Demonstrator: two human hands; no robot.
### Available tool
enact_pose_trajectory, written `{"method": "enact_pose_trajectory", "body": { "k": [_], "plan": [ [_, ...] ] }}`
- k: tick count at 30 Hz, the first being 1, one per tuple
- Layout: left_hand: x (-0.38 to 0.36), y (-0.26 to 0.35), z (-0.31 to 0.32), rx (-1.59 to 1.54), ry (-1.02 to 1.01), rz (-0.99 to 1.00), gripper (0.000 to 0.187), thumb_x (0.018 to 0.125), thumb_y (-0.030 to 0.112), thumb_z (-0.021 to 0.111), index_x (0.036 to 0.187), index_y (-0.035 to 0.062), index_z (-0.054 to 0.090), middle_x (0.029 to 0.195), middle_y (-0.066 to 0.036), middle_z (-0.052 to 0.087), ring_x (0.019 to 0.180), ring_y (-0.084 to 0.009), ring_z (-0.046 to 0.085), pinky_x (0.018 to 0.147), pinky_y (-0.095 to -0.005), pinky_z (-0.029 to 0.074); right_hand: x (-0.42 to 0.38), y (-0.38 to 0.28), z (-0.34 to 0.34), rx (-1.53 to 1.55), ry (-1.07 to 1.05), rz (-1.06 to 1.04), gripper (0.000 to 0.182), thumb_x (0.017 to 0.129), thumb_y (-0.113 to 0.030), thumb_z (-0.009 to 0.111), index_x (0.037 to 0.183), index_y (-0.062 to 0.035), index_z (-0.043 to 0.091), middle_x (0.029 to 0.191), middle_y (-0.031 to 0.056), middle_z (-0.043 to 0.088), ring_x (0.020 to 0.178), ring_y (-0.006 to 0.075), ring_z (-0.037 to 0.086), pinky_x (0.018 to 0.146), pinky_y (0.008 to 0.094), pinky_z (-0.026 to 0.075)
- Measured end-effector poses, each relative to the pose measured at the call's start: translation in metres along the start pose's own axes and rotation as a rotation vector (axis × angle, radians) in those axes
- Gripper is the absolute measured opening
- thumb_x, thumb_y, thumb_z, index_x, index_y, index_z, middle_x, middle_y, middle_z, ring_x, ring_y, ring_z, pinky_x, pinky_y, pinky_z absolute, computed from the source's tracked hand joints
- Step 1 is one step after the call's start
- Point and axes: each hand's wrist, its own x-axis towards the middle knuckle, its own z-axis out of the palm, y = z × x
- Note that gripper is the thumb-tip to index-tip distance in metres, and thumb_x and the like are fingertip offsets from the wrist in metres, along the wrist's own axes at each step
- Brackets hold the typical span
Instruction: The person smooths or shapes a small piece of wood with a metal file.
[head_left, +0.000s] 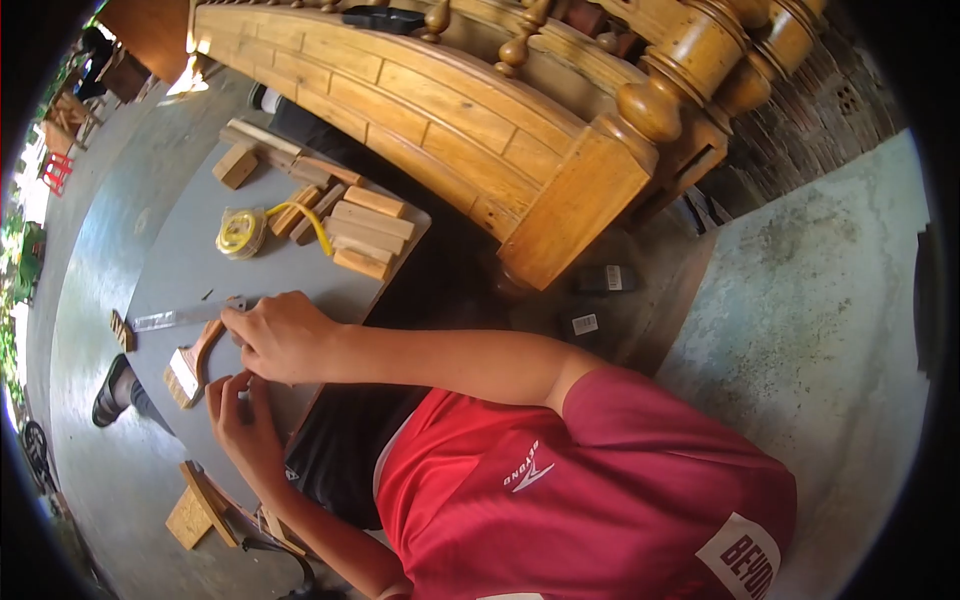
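My right hand is closed above the grey tabletop, its fingers curled down and whatever they hold hidden. Just below it, my left hand has bent fingers, with thumb and fingertips close together near the right fingertips. Anything in that pinch is too small to make out. Beside both hands lies a flat paintbrush with a wooden handle, metal ferrule and pale bristles; its handle end reaches the right fingers. A metal ruler lies past the right knuckles. At its far end sits a small dark-striped wooden piece.
On the grey table are a yellow tape measure, several wooden blocks and a larger block. A carved wooden bench stands alongside. Wood pieces are on the left-hand side. A person's sandalled foot shows beyond the table.
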Motion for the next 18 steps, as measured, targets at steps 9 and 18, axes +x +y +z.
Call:
{"method": "enact_pose_trajectory", "body": {
  "k": [9, 18],
  "plan": [
    [0.000, 0.001, 0.000, -0.139, 0.059, 0.041, 0.011, 0.097, 0.011, 0.079, 0.107, 0.0080, 0.081, 0.104, -0.012, 0.068, 0.094, -0.0318, 0.070, 0.082, -0.0439, 0.057, 0.002, -0.012, -0.026, 0.077, -0.153, 0.211, 0.016, 0.100, -0.018, 0.070, 0.110, -0.0055, 0.067, 0.075, 0.0218, 0.073, 0.070, 0.0377, 0.077, 0.066, 0.0489, 0.057],
    [-0.005, -0.013, 0.002, -0.133, 0.141, 0.070, 0.015, 0.100, 0.023, 0.076, 0.105, 0.0096, 0.078, 0.107, -0.011, 0.066, 0.090, -0.0360, 0.067, 0.088, -0.0462, 0.054, 0.006, -0.025, -0.023, -0.030, -0.199, 0.137, 0.018, 0.102, -0.015, 0.071, 0.101, -0.0013, 0.060, 0.063, 0.0046, 0.050, 0.058, 0.0123, 0.047, 0.056, 0.0371, 0.039]
  ]
}}
